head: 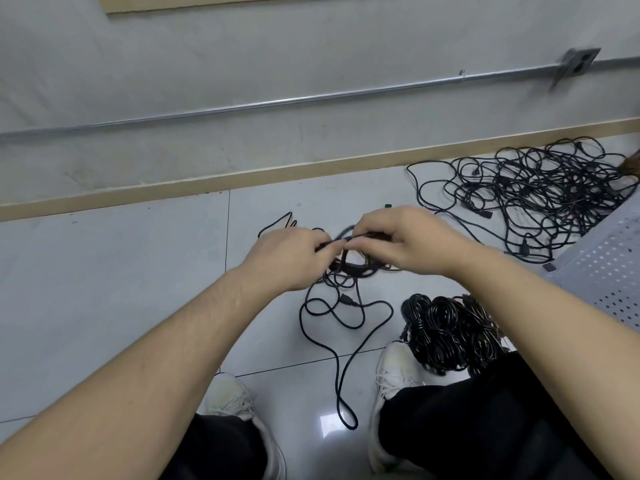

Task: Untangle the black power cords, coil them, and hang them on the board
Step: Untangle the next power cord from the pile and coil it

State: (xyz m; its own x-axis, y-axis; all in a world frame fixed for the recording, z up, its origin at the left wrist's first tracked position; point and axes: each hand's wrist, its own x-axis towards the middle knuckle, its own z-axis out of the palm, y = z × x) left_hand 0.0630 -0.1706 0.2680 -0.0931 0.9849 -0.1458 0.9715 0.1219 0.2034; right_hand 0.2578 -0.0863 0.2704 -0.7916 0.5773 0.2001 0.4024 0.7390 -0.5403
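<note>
Black power cord (pixel 341 308) is front and center, held up over the floor (pixel 114 271) between both hands, with its slack dropping in loose loops toward 6 o'clock and ending in a narrow loop between the two white sneakers (pixel 391 372). Left hand (pixel 291 259) has a closed grip, fingers curled round a bunched part of the cord. Right hand (pixel 405 240) pinches a strand of the same cord just beside it, fingertips nearly touching the left ones. A plug end (pixel 347 300) dangles just below the hands.

At about 4 o'clock from the hands, right by the right foot, sits a pile of coiled cords (pixel 450 330), glossy and stacked together on the floor. Up at 2 o'clock there's the big tangled heap of cords (pixel 540 195), spread out messy against the baseboard (pixel 242 178). A perforated grey seat (pixel 602 265) pokes in at 3 o'clock, touching the heap's edge.

Past the baseboard at 12 o'clock is a grey wall with a metal conduit (pixel 277 102) running across to an outlet box (pixel 575 64) at 1 o'clock. A wooden board edge (pixel 194 3) shows at the very top.
</note>
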